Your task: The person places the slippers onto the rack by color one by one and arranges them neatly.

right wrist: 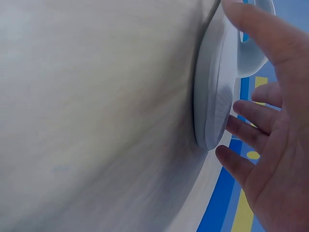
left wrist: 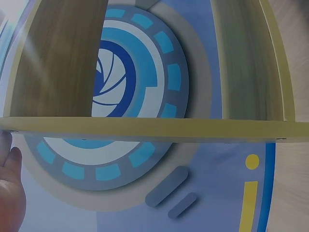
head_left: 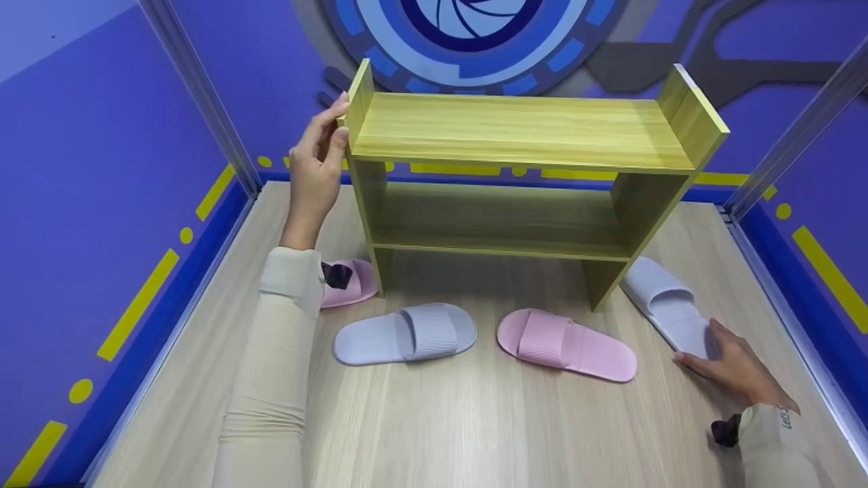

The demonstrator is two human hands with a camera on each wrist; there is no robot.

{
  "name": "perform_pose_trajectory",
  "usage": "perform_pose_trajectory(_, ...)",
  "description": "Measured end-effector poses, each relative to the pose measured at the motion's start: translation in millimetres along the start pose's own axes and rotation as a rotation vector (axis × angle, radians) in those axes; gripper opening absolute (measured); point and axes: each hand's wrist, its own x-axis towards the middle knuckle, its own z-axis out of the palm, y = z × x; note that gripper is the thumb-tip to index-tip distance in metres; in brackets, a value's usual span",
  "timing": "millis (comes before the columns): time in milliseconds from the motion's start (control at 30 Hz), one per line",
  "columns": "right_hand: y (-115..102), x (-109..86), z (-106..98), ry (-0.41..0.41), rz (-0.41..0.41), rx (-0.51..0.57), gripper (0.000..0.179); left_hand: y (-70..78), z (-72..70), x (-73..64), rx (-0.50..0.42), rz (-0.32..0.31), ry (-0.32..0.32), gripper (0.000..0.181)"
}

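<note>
My left hand touches the left side panel of a two-tier wooden shelf, fingers along its outer face and thumb at its front edge. In the left wrist view, that panel crosses edge-on, with part of the hand beneath its left end. Around the heel of a grey-blue slipper, at the shelf's right, lies my right hand, thumb on one side and fingers on the other. From the right wrist, those fingers are spread and loosely bent beside the slipper's sole.
Another grey-blue slipper and a pink slipper lie in front of the shelf. A second pink slipper shows partly behind my left sleeve. Blue printed walls enclose the wood-grain tabletop.
</note>
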Motion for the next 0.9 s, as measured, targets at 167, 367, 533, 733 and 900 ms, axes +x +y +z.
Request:
perform_pose_trajectory(167,2.3,-0.4,-2.0,-0.027,0.031,-0.002,0.127,0.7,-0.1,-0.3,0.006,-0.005,-0.005,0.033)
perform_pose_trajectory(367,1.3,-0.6,-1.7,-0.036,0.046,0.01,0.129,1.3,-1.0,-0.3,0.004,-0.01,-0.013,0.033)
perform_pose_trajectory(533,1.1,-1.9,-1.0,-0.016,0.019,-0.016,0.124,1.0,-1.1,-0.3,-0.006,-0.015,-0.009,0.033)
perform_pose_trajectory(733,2.0,-2.2,-0.9,-0.028,0.041,-0.035,0.122,-0.7,-0.7,-0.3,-0.006,-0.004,-0.007,0.033)
perform_pose_trajectory(900,3.0,-2.4,1.6,-0.003,0.036,-0.028,0.12,-0.8,-0.8,0.2,-0.006,-0.001,-0.009,0.033)
